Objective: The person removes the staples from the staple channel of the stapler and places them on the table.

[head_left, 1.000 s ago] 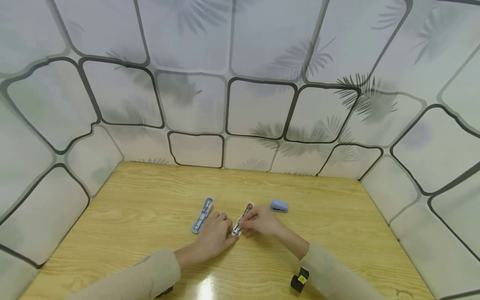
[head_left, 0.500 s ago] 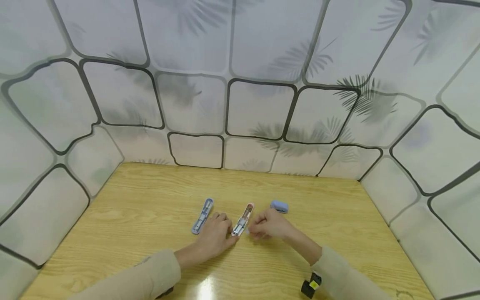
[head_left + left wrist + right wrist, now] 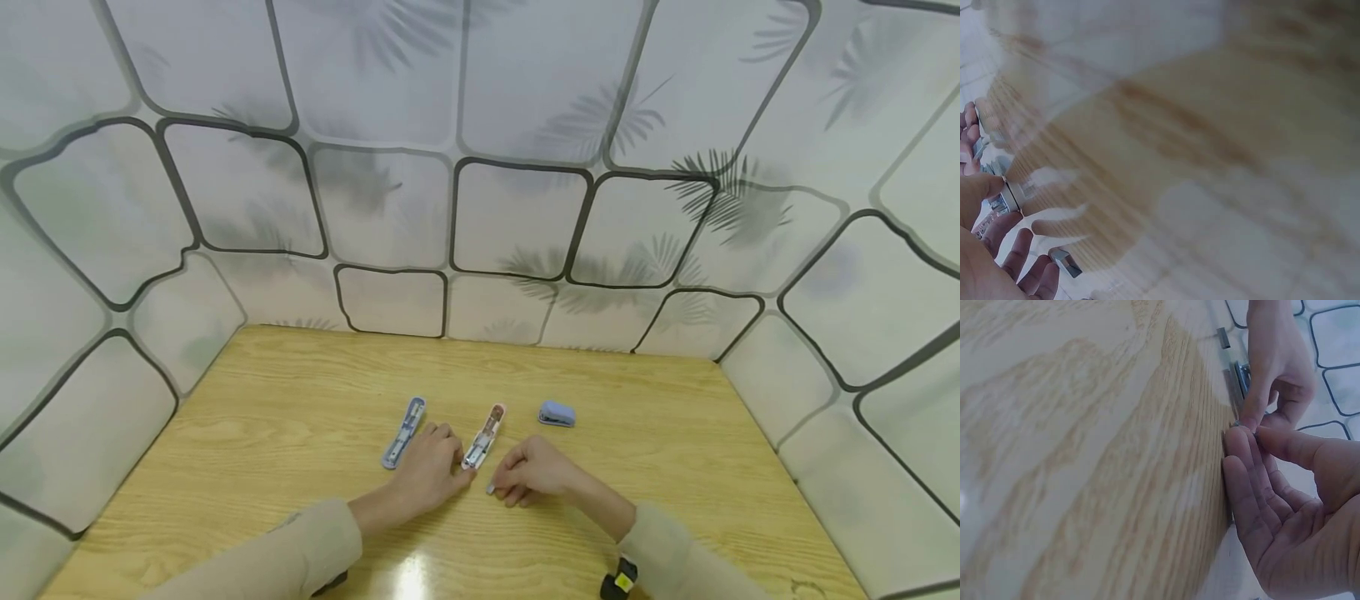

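Note:
An opened pink-and-white stapler (image 3: 484, 437) lies on the table with its metal magazine showing. My left hand (image 3: 429, 465) grips its near end between thumb and forefinger; the left wrist view shows the thumb (image 3: 985, 187) pressed on that end. Just to the right, my right hand (image 3: 534, 472) pinches a small silvery strip of staples (image 3: 491, 489) between thumb and forefinger, low over the table and apart from the stapler. Its other fingers (image 3: 1241, 494) are curled loosely near the tabletop. Beside the left hand is an opened blue stapler (image 3: 403, 432).
A small closed blue stapler (image 3: 557, 414) stands beyond the right hand. The wooden table (image 3: 300, 375) ends at patterned fabric walls (image 3: 517, 217) at the back and both sides. A black device with a yellow mark (image 3: 619, 579) is at the right wrist.
My right hand has drawn away from the pink-and-white stapler, rightward and then toward me, carrying the small strip of staples. The left hand has stayed in place on the stapler.

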A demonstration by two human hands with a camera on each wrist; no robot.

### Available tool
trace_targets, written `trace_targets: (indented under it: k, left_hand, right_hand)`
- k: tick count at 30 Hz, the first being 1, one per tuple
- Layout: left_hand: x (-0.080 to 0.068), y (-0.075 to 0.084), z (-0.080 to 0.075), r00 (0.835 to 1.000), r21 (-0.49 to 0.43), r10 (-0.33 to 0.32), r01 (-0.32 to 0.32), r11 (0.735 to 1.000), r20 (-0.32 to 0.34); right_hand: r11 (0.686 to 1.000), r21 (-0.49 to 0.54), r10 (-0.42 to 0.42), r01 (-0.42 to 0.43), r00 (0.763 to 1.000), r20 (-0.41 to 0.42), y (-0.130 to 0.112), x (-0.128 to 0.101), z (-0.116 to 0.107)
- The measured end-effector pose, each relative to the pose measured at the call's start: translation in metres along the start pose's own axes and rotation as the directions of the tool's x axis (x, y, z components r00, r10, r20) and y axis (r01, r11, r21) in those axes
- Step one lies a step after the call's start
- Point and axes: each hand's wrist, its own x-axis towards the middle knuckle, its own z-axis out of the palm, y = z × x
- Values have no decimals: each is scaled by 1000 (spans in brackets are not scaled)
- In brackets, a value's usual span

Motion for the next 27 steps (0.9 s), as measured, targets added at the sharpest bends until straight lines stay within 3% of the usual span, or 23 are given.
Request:
trace_targets:
  k: [15,22,27]
  left_hand:
    - [0,-2,3,1000,37,8,-7,999,-14]
    - [1,-3,5,1000,47,-5,5,999,-3]
    - [0,-2,3,1000,55,-4,3,998,4]
  right_hand:
    - [996,-83,-14,14,1000,6,1,7,4]
    - [982,-137,-125,129,991,42,-2,-3,-10]
    - [937,-280,-209,208,978,28,-5,-17,-20]
